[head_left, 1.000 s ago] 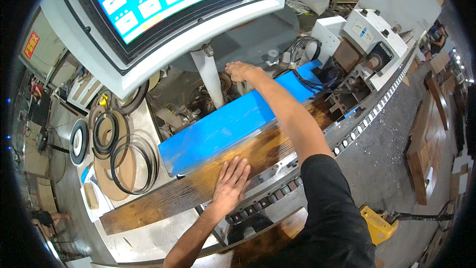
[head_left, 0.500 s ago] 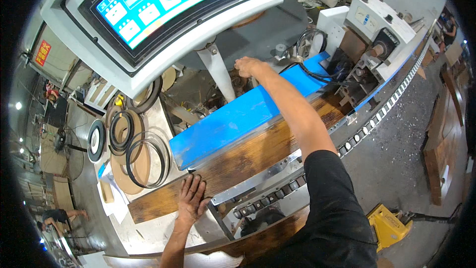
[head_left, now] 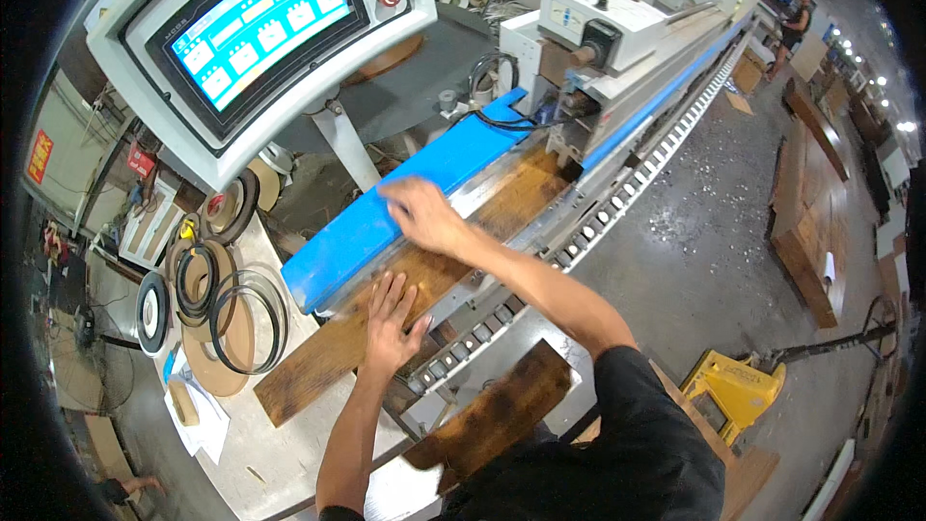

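Note:
A long brown wooden board (head_left: 314,372) lies along the machine's infeed edge, its near-left end over a pale worktable. On the board's top my left hand (head_left: 391,326) rests flat with fingers stretched out, holding nothing. My right hand (head_left: 424,217) is over the near side of the long blue cover (head_left: 386,201), just beyond the board. Its fingers look bent but are smeared by motion, and I see no object in them. Farther right, the board's other end reaches the machine's metal parts, below a white housing (head_left: 603,24).
A control panel with a lit screen (head_left: 256,24) stands at upper left. Black edging rings (head_left: 249,321) and rolls lie on the worktable (head_left: 280,463). A chain conveyor (head_left: 588,232) runs along the machine. A yellow pallet jack (head_left: 733,391) and stacked boards (head_left: 805,222) are at right.
My right hand has drawn back from beyond the blue cover toward the board. My left hand stays flat on the board. The view has swung to the right.

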Motion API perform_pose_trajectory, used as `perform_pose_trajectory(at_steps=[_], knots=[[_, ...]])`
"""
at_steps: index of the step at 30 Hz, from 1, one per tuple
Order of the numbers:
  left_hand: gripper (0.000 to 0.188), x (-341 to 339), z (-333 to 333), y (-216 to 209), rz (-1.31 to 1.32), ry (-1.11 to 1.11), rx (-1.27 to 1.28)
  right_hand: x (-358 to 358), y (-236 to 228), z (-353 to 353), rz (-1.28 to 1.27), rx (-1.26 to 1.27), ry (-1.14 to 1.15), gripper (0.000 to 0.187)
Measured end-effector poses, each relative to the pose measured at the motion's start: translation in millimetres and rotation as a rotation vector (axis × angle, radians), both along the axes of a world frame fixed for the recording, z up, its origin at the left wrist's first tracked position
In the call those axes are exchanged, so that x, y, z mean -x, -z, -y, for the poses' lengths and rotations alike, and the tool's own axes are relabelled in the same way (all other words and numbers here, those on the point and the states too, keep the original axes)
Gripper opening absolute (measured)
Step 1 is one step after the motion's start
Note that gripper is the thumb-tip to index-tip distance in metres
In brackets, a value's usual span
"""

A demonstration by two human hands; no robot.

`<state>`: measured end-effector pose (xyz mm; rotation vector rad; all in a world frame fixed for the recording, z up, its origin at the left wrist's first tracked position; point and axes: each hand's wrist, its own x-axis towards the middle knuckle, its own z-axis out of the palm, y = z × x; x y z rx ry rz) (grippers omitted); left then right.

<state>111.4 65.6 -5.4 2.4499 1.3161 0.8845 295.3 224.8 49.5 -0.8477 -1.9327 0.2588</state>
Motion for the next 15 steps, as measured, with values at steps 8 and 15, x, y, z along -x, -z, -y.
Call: perform_pose_trajectory(at_steps=[8,15], knots=[[0.059,19.1,80.3,-34.6,0.055,0.018,-0.025,-70.3,-1.0,282.5,0.169,0.491,-0.102,0.053],[0.067,153.0,249.7,-50.2,-0.039,-0.06,0.187,-56.0,10.2,383.7,0.342,0.376,-0.107,0.075]])
